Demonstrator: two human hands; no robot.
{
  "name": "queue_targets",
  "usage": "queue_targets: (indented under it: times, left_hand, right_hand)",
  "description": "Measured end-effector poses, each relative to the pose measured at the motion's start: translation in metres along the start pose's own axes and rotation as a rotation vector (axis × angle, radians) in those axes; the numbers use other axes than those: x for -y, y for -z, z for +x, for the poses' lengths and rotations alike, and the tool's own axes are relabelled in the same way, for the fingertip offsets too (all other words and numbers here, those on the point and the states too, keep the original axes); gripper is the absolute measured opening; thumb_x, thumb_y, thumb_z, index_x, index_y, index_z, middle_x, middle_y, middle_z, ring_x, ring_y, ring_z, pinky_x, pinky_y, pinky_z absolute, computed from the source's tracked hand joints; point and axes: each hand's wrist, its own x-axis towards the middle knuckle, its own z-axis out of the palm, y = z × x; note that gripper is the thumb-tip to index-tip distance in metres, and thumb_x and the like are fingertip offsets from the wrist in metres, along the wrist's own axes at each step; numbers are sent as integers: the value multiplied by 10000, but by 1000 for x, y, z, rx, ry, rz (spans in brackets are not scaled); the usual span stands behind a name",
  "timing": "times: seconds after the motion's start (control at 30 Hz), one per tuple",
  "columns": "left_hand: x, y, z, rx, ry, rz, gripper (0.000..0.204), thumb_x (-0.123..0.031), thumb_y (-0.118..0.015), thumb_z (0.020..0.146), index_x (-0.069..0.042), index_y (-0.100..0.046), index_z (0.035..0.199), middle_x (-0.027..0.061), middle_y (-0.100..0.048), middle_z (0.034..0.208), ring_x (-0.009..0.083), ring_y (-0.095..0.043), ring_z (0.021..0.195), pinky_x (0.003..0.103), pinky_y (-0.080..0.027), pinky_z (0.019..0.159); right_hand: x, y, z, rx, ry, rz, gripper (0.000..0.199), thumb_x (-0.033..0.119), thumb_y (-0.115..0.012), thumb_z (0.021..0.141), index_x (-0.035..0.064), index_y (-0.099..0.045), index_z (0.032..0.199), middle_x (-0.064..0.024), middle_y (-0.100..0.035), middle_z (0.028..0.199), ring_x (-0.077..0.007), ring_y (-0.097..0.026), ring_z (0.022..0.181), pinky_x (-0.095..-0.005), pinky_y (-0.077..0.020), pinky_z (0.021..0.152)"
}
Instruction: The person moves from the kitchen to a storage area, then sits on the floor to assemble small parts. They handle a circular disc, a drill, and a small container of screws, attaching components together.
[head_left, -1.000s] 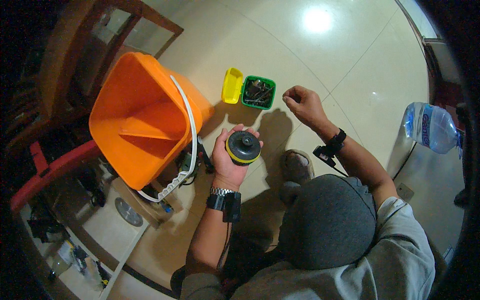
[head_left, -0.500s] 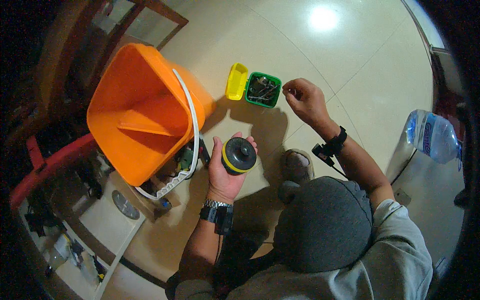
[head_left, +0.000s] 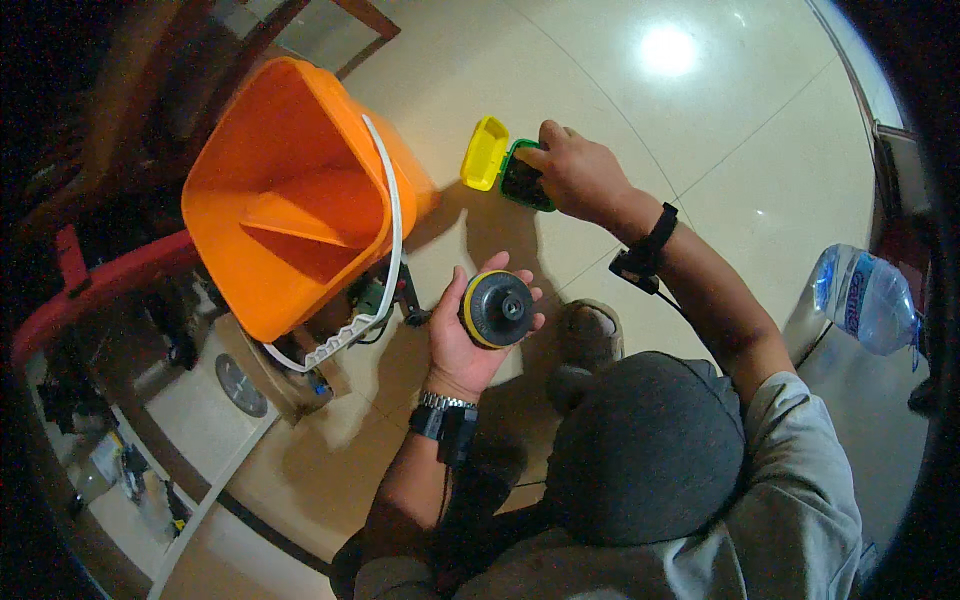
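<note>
The right hand's fingers (head_left: pixel 545 158), raised and pinched beside the small green box (head_left: pixel 522 186) a moment ago, now dip into it, bunched together, so a small part is probably being picked; what they touch is hidden. Below the box, the left hand's fingers (head_left: pixel 452 312) curl loosely around a black-and-yellow round disc (head_left: pixel 497 309), beside the orange bucket (head_left: pixel 290 200)

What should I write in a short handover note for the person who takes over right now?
Left hand: palm up, holds the black disc with a yellow rim.
Right hand: fingers in the green box on the floor; whether it grips anything is hidden.
Yellow lid is open, beside the box. Orange bucket lies tipped at the left.
Done: box opened, disc picked up.
Left: nothing from the box is on the disc yet.
</note>
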Motion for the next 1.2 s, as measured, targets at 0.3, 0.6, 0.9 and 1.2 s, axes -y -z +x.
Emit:
queue_targets:
  times: [0.3, 0.6, 0.9, 1.2]
  left_hand:
    - [13, -1, -9, -4, 6, -1, 677, -630, -445, 1221, -137, -572, 1667, 206, -711, 1538, 418, -698, 1392, 639, -576, 1133]
    - [10, -5, -3, -4, 7, -23, 658, -622, -419, 1223, -129, -603, 1616, 208, -724, 1505, 419, -701, 1379, 634, -572, 1143]
    - [4, 8, 6, -29, 7, -36, 629, -579, -421, 1226, -109, -610, 1598, 230, -734, 1471, 430, -702, 1369, 644, -551, 1184]
    - [6, 15, 21, -77, 23, -42, 616, -559, -440, 1225, -107, -600, 1611, 238, -698, 1553, 424, -667, 1443, 658, -511, 1232]
  right_hand:
    - [-6, 20, -42, -161, -65, 232, 290, 179, -862, 918, 95, -759, 1176, -118, -764, 1209, -340, -786, 1053, -464, -669, 861]
    - [-11, 17, -94, -165, -245, 457, 306, 222, -903, 920, 81, -786, 1164, -109, -771, 1066, -300, -790, 965, -429, -643, 830]
    - [-9, -21, -109, -61, -409, 431, 306, 212, -901, 883, 48, -802, 1121, -149, -806, 1063, -376, -793, 952, -477, -646, 867]
    - [-34, -75, -112, 54, -494, 869, 352, 83, -959, 869, 15, -819, 1186, -123, -870, 1087, -230, -830, 994, -393, -660, 919]
